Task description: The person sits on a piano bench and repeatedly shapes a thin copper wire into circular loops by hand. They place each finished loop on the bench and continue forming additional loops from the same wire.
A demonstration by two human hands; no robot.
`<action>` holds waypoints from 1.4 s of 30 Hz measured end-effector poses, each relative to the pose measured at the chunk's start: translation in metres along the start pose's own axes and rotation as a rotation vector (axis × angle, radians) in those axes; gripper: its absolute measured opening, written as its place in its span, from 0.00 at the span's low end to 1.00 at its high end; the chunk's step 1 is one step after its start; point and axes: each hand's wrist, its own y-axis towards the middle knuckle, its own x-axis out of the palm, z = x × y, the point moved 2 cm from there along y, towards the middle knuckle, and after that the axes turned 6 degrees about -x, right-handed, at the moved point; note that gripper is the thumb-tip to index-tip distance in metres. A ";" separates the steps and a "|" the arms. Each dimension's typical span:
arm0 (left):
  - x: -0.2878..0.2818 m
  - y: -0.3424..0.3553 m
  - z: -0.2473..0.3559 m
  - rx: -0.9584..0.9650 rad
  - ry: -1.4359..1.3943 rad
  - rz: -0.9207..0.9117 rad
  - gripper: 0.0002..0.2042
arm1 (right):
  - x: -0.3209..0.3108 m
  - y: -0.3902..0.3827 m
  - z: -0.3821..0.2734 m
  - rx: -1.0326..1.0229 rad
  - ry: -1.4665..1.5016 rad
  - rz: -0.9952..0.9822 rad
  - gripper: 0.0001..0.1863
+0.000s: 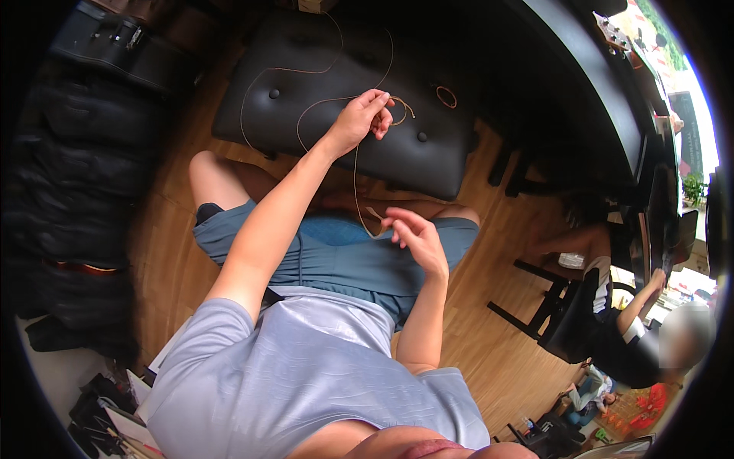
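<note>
A thin tan cord (355, 176) runs between my two hands. My left hand (365, 116) is raised over a black padded bench (306, 107) and pinches the cord where it loops. My right hand (413, 237) hovers over my lap and grips the lower bend of the same cord with thumb and forefinger. The rest of the cord (275, 73) trails in long curves across the bench top. A small tan ring (446, 96) lies on the bench to the right of my left hand. I sit with blue shorts and a grey shirt.
A black piano body (581, 84) curves along the upper right. Another person (634, 329) sits on a black chair at the right. Dark bags (84, 176) pile up on the left. Wooden floor (489, 336) lies under the bench and chairs.
</note>
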 end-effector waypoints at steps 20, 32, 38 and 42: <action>0.005 -0.002 0.001 0.072 0.059 -0.058 0.13 | -0.008 0.096 -0.058 -0.302 -0.108 0.579 0.15; 0.002 -0.005 -0.002 0.080 0.199 -0.132 0.13 | 0.032 0.122 -0.066 -0.572 0.185 0.178 0.34; 0.004 -0.005 -0.001 0.044 0.253 -0.093 0.14 | 0.043 0.117 -0.066 -0.690 0.049 0.205 0.34; 0.004 -0.003 -0.001 0.024 0.249 -0.066 0.13 | 0.036 0.125 -0.057 -0.676 0.003 0.257 0.12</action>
